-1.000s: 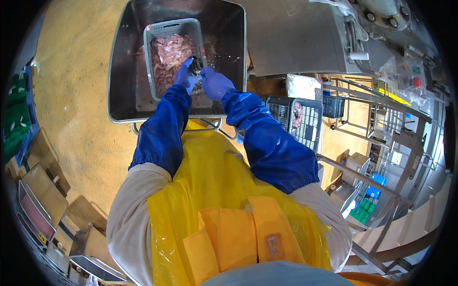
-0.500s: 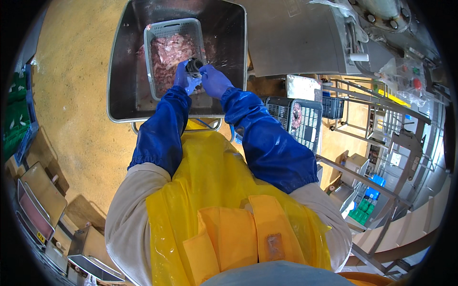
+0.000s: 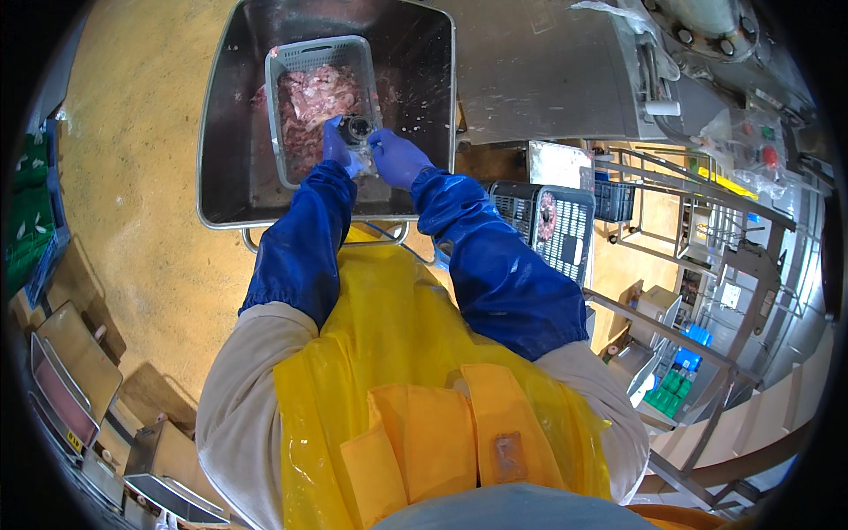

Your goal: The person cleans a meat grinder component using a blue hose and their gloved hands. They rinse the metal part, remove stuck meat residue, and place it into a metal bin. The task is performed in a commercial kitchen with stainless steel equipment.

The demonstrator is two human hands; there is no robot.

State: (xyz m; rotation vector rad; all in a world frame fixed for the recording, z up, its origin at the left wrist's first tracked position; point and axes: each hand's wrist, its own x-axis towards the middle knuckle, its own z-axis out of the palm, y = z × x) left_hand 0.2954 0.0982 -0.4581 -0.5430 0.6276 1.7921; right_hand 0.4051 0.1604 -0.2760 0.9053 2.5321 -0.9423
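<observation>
Both of my hands, in blue gloves, are over the near right part of a grey plastic basket (image 3: 367, 75). My left hand (image 3: 336, 146) is closed on the left side of a small dark round part (image 3: 359, 130), which looks like a metal ring or short cylinder with a hollow middle. Against the right side of the same part, the bent fingers of my right hand (image 3: 400, 160) are closed. Its underside is hidden by my gloves. Pink and red raw meat pieces (image 3: 316, 93) lie in the basket, which rests inside a deep steel tub (image 3: 420, 62).
A steel surface (image 3: 539, 79) adjoins the tub on the right. Beside my right forearm stands a dark slatted crate (image 3: 572, 231) with a pinkish ring-shaped thing on it. Metal racks (image 3: 698, 185) fill the right side. Green crates (image 3: 31, 212) are at the far left.
The dark part has turned between my hands, so its round end now faces up and shows more of its hollow middle. My hands have shifted only slightly.
</observation>
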